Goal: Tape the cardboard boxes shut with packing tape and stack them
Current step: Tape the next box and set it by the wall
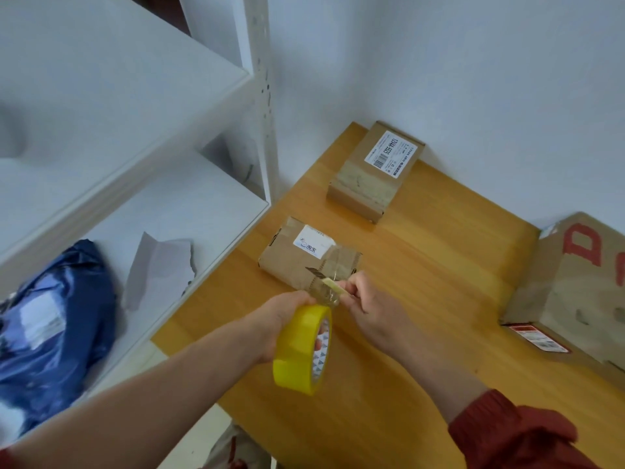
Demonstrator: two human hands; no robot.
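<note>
My left hand [282,319] grips a yellow roll of packing tape [304,348] above the wooden table [439,272]. My right hand [370,309] holds a small utility knife [326,279] whose blade meets the clear strip of tape pulled from the roll. Just beyond the hands lies a small cardboard box [304,258] with a white label and clear tape across its near end. A second small labelled box [375,170] sits farther back against the wall. A large cardboard box [575,292] with red lettering stands at the right edge.
A white shelving unit [135,157] stands left of the table, its lower shelf holding a blue plastic mailer bag [57,319] and a grey torn bag [159,265]. White walls close the table's far sides.
</note>
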